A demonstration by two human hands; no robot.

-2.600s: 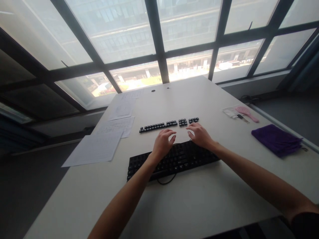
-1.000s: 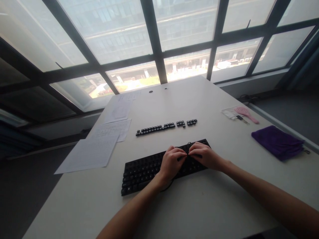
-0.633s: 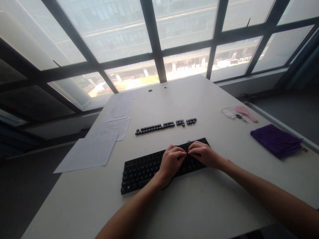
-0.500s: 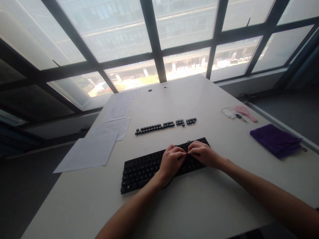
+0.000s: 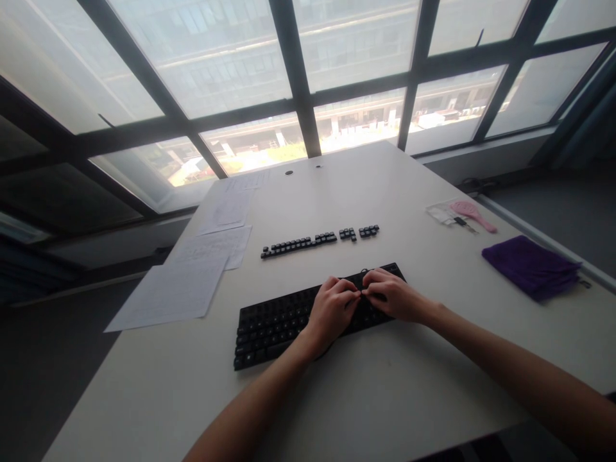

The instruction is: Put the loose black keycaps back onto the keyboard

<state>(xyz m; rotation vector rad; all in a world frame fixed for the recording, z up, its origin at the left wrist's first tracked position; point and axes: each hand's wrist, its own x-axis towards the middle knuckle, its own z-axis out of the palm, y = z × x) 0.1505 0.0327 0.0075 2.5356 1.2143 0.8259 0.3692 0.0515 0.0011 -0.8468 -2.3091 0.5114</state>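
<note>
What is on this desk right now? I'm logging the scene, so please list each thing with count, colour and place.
keyboard: one, black, near middle of the table, under both hands
loose keycaps: a row, too small to count, black, on the table behind the keyboard
paper sheets: several, white, overlapping along the left edge
cloth: one, purple, folded, far right
brush: one, pink, right side behind the cloth, beside a clear packet
table: one, white, by the window
left hand: on the keyboard, fingertips meeting the right's
right hand: on the keyboard; what they pinch is too small to tell
</note>
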